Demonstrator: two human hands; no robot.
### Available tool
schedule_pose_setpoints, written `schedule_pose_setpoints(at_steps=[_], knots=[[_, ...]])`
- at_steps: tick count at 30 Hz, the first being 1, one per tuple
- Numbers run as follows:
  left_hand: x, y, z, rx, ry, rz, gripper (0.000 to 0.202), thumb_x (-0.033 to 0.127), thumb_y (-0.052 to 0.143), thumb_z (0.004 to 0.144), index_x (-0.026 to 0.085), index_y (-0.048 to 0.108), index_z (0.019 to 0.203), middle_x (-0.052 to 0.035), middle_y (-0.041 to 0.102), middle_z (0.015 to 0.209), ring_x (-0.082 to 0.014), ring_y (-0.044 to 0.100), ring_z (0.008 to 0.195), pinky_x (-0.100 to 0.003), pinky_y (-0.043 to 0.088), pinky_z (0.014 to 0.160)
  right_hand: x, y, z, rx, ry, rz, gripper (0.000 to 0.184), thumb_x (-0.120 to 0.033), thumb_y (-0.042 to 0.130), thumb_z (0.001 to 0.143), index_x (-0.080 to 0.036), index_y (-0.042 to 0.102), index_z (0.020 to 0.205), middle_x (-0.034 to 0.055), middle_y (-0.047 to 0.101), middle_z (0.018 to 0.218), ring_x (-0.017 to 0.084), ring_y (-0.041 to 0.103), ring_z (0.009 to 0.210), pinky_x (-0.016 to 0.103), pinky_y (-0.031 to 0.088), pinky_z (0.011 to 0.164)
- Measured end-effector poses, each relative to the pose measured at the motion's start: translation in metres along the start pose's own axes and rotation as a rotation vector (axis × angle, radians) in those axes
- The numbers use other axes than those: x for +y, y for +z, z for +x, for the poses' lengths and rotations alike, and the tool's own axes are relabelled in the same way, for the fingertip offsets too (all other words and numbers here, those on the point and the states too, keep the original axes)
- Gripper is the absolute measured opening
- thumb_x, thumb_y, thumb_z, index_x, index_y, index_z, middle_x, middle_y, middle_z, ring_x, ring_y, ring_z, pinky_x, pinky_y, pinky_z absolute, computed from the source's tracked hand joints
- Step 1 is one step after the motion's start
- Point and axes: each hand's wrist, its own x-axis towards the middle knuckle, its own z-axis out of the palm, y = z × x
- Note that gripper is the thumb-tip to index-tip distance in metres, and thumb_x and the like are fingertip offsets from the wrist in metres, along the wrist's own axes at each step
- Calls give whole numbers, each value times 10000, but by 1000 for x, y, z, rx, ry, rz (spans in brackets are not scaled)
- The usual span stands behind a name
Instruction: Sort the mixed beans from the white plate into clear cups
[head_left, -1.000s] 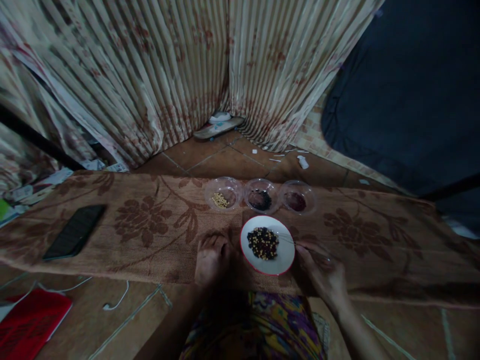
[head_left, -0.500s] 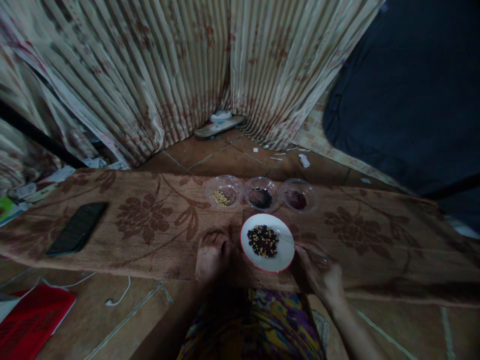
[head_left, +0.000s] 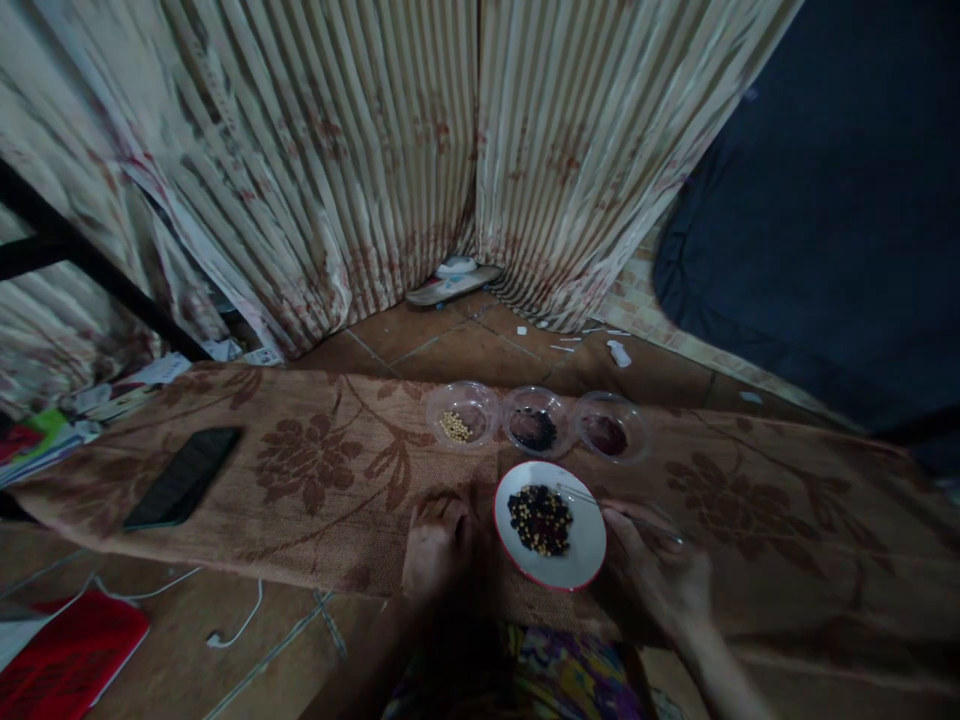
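A white plate [head_left: 589, 550] with a red rim holds a mixed heap of beans [head_left: 540, 520], black, yellow and dark red. My right hand [head_left: 664, 565], at the plate's right edge, is closed around thin metal tweezers [head_left: 645, 523], whose tips reach over the plate beside the heap. Left of the plate, my left hand [head_left: 435, 545] rests on the cloth with its fingers curled; whether anything is in it is hidden. Behind the plate stand three clear bowls in a row: one with yellow beans [head_left: 455, 427], one with black beans [head_left: 536, 430], one with dark red beans [head_left: 604, 434].
A patterned brown cloth [head_left: 360, 540] covers the narrow table. On its left part lies a black phone [head_left: 182, 477]. Papers [head_left: 97, 405] lie at the far left end. Striped curtains [head_left: 375, 150] hang behind, with a skateboard [head_left: 454, 287] on the floor below them.
The whole view has shifted, so everything appears lower and slightly to the right. The tweezers remain in my right hand over the plate, and my left hand stays curled on the cloth.
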Motion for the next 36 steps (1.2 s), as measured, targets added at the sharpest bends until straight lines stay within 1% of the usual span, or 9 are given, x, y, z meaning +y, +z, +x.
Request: schedule_pose_setpoints(at_steps=[5,7,10,14,20,23,26,30,36], knots=[[0,0,0,18,17,-12,175,150,459,888,212,565,763,-27,623,781,-181,574,777,-342,413,767,-49,46,48,-49,-162,156,189,-345,643,826,-212,745,912,75,738,995,231,676,932,340,546,778],[0,-1,0,21,13,-14,166,138,463,881,213,563,773,-23,621,778,-183,575,781,-346,414,769,-66,63,66,-57,-209,225,180,-336,628,840,-210,751,876,62,749,933,206,688,858,338,543,792],[1,-2,0,19,16,-17,153,132,472,873,214,560,777,-22,622,785,-183,578,788,-346,415,777,-79,71,78,45,-230,285,172,-329,637,836,-205,752,862,59,755,897,202,694,846,335,545,788],[1,-2,0,8,23,-19,162,150,466,885,211,553,763,-26,627,793,-178,582,798,-348,416,815,-72,52,61,126,-189,243,148,-328,676,805,-203,750,833,66,748,911,205,693,856,338,547,787],[0,-3,2,-31,9,-32,141,183,482,881,209,567,770,-34,635,806,-189,581,816,-346,410,817,-37,6,21,193,93,141,217,-394,714,737,-182,743,772,77,756,809,219,705,744,332,570,671],[0,-3,3,-32,12,-32,153,188,483,879,211,569,755,-33,641,805,-186,577,798,-342,408,819,-15,-7,5,149,154,74,252,-425,701,742,-179,743,777,89,755,816,231,705,759,344,572,678],[0,-3,4,-38,16,-20,149,192,486,877,214,573,758,-31,643,801,-187,575,796,-338,405,810,1,-12,-8,21,136,-8,280,-454,668,788,-189,740,842,93,747,896,238,694,841,362,559,740],[0,-3,3,-42,14,1,150,201,482,890,213,575,772,-32,651,822,-189,574,804,-340,399,810,5,-10,-15,-118,63,-71,287,-456,602,852,-203,728,901,94,722,982,240,659,943,400,518,846],[-1,-3,3,-45,20,3,156,200,483,892,209,574,766,-34,649,821,-183,572,795,-328,397,784,6,-6,-13,-134,10,-117,293,-463,583,868,-207,724,890,94,712,969,236,646,929,396,512,828]])
